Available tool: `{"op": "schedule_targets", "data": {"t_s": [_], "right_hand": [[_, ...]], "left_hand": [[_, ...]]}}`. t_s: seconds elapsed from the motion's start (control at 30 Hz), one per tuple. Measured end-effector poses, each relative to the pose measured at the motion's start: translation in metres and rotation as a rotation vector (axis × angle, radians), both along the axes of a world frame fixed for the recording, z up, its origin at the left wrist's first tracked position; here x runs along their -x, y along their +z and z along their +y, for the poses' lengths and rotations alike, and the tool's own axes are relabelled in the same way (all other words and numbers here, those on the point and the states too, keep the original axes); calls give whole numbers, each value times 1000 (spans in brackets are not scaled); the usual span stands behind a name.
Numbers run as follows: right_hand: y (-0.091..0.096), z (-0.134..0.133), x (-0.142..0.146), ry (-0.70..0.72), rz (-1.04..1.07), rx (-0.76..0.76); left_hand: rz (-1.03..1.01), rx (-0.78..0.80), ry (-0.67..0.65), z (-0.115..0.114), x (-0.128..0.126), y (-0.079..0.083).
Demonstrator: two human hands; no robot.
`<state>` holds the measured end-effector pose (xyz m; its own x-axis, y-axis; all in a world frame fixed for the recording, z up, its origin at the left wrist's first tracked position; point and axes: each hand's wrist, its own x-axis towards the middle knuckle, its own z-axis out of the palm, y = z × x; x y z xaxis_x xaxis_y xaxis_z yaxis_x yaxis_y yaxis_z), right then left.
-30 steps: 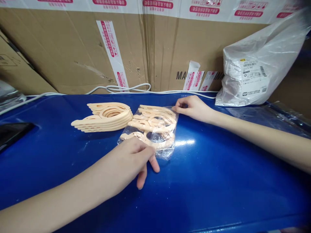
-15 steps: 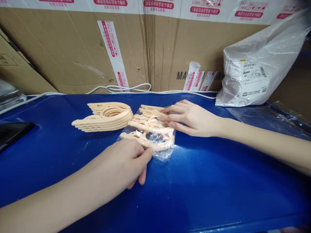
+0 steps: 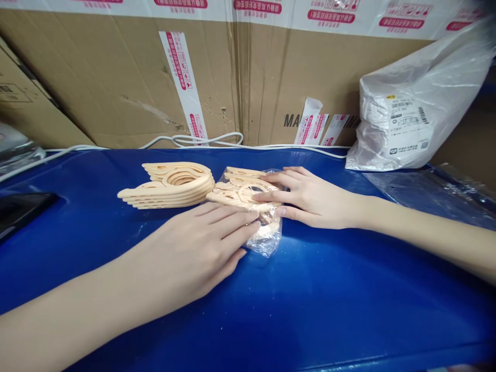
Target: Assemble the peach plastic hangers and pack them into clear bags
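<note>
Beige plastic pieces that look like folding hangers [image 3: 228, 194] lie inside a clear plastic bag [image 3: 268, 247] on the blue surface. Across the bag's near part rests my left hand [image 3: 211, 240], fingers stretched out flat and hiding some of the pieces. My right hand [image 3: 315, 199] is open too, its spread fingertips on the bag's right side. Just left of the bag, and close against it, sits a neat stack of several matching beige hangers [image 3: 166, 192]; neither hand is on it.
Cardboard boxes [image 3: 127, 67] stand along the back, with a white cable [image 3: 209, 139] running before them. A white plastic bag with a label [image 3: 406, 124] is at the back right, near a flat clear plastic sheet [image 3: 422, 191]. A dark flat object [image 3: 25, 212] lies at the left edge.
My left hand has gone from curled fingers at the bag's near edge to lying flat over it. My right hand stays on the bag, and the stack has not visibly moved.
</note>
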<state>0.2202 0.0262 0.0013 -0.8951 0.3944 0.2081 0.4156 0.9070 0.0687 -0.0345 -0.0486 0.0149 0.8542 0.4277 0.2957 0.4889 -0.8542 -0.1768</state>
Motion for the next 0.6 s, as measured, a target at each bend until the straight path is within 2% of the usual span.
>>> {"op": "schedule_targets", "data": {"t_s": [0.07, 0.13, 0.27, 0.37, 0.47, 0.6], "right_hand": [[0, 0, 0, -3, 9, 5], [1, 0, -1, 0, 24, 5], [3, 2, -1, 18, 37, 31], [4, 3, -1, 13, 18, 75], [3, 4, -1, 12, 8, 106], [2, 5, -3, 12, 41, 122]], "left_hand": [[13, -45, -38, 1, 6, -1], [2, -24, -52, 1, 12, 0], [-65, 223, -36, 10, 21, 3], [-173, 364, -83, 25, 24, -1], [-218, 397, -127, 38, 24, -7], [-162, 359, -117, 41, 22, -10]]}}
